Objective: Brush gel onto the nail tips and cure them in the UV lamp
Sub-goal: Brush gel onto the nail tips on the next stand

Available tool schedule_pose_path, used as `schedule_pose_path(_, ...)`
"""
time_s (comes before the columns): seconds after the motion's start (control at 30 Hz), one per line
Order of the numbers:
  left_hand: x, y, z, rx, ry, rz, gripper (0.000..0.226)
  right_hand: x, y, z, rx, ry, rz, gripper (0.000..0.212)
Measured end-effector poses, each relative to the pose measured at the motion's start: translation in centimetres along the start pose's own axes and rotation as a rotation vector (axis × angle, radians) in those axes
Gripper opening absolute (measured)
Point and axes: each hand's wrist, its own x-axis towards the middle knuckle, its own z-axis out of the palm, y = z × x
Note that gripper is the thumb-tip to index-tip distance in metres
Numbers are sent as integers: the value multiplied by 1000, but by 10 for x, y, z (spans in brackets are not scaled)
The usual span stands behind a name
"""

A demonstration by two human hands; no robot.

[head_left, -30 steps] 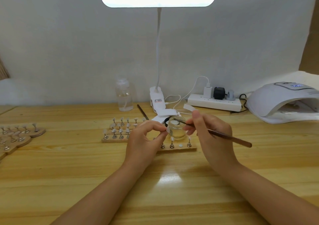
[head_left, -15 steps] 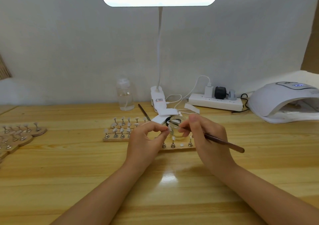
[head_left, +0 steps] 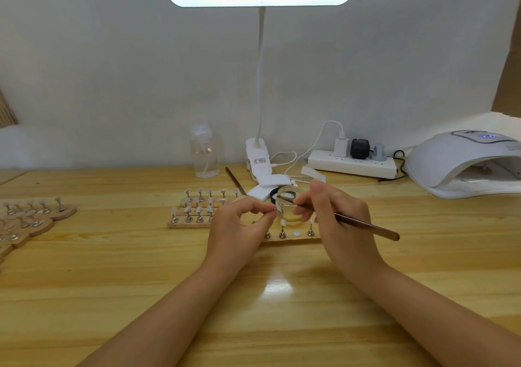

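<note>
Mid-desk, the right hand [head_left: 338,220] grips the brush [head_left: 363,224], handle toward the right edge, bristles in the clear glass jar [head_left: 289,206]. Left hand [head_left: 239,225] fingers pinch a nail tip [head_left: 277,207].

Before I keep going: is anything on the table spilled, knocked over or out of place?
Nothing spilled or toppled. The gel jar stands upright and open, the right hand holds the brush at its mouth. One stand on the front board is missing, leaving only a white dot.
</note>
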Motion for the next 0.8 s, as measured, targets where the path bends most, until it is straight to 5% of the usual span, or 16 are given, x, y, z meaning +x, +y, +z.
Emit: schedule_pose_path(0.8, 0, 1, 0, 30, -27, -32, 27, 0, -5, 0, 120, 57, 165, 45)
